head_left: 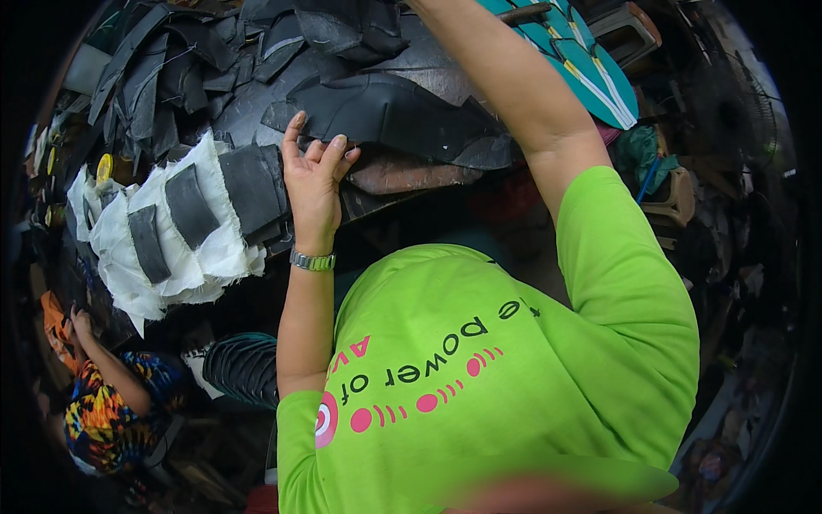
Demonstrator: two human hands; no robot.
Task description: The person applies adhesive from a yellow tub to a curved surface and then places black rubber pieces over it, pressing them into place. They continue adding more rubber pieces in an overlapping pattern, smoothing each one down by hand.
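My left hand [313,176], with a metal watch [312,259] on its wrist, is at the near edge of a large black sheet piece [385,107]. Its fingers are apart and partly bent, and the fingertips seem to touch that edge. No held thing shows in them. Beneath the black piece, a worn brown edge [419,177] sticks out. My right arm [514,81] stretches forward past the top of the picture, so its hand is hidden. Left of my left hand lies frayed white cloth [107,244] with black strips [192,206] on it.
Black cut pieces [184,73] pile up at the far left of the work surface. Teal sole shapes with yellow and white straps [591,73] are at the far right. Lower left, another person in multicoloured clothing [128,411] has a hand at orange cloth [56,330].
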